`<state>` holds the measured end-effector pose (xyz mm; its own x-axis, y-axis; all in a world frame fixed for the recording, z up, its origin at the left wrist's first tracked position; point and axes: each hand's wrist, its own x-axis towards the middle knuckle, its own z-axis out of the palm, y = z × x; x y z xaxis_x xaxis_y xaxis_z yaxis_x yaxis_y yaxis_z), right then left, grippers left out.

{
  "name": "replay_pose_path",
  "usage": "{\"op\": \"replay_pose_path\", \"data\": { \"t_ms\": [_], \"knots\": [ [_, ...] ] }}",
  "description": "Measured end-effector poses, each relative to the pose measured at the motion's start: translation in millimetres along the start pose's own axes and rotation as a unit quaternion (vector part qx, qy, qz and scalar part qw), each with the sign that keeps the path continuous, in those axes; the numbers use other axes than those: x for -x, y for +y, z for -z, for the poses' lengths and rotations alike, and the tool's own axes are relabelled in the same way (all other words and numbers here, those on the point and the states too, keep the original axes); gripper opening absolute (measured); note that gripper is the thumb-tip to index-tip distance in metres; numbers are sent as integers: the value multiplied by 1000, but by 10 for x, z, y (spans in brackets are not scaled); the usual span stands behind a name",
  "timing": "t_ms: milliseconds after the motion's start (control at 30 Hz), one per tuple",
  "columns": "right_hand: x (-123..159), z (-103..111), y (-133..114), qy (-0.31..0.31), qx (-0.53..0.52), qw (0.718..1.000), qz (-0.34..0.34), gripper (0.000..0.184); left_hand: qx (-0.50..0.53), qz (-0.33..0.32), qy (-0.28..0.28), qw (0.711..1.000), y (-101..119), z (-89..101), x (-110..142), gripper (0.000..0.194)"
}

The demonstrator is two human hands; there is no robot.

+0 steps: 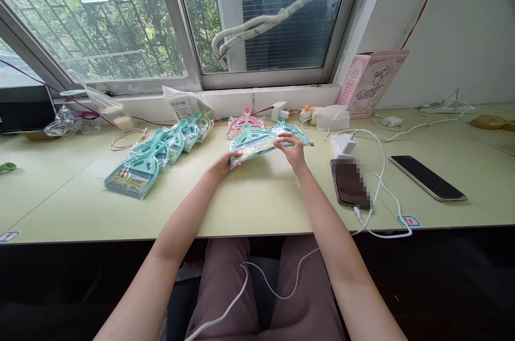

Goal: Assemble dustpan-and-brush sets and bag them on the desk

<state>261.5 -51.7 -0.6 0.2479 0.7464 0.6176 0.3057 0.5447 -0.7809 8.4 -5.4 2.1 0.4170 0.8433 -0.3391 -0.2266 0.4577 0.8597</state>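
Both my hands hold a teal mini brush-and-dustpan set [253,145] in a clear packet, just above the pale green table [261,201]. My left hand [224,163] grips its lower left corner with the fingers curled under. My right hand [293,149] pinches its right edge. Behind it lie a pink set [243,120] and another teal set [290,129]. To the left, a row of several teal sets [155,156] lies overlapped on the table.
A phone [350,183] on a white charging cable [382,191] lies right of my hands, a second phone [427,177] further right. A white charger [341,143], a pink box [372,81], plastic bags [185,102] and cables sit along the window sill.
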Motion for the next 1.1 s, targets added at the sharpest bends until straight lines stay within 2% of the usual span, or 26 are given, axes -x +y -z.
{"op": "replay_pose_path", "data": {
  "t_ms": [100,167,267,400,533,700,867,1033,1100],
  "knots": [
    [13,-40,-9,48,-22,998,-25,27,-55,-9,-11,998,-23,-53,17,20],
    [25,-58,-7,94,-25,994,-55,26,-97,-19,-47,994,-34,-88,35,15],
    [48,-73,-24,139,-6,986,-88,23,-137,-46,-90,985,-34,-130,69,21],
    [102,-92,-122,166,86,981,-55,19,-155,-67,-105,980,-32,-165,99,29],
    [168,-110,-242,202,214,956,-10,17,-156,-74,-116,978,-60,-193,82,30],
    [189,-117,-256,200,269,942,-22,21,-158,-73,-102,979,-55,-209,93,31],
    [133,-61,-141,163,246,954,-45,16,-189,-59,-126,972,-97,-269,143,30],
    [52,44,-10,166,200,953,-154,56,-169,-43,-124,977,-262,-368,63,30],
    [45,53,41,138,196,950,-199,60,-180,-34,-127,975,-273,-364,38,29]
  ]
}}
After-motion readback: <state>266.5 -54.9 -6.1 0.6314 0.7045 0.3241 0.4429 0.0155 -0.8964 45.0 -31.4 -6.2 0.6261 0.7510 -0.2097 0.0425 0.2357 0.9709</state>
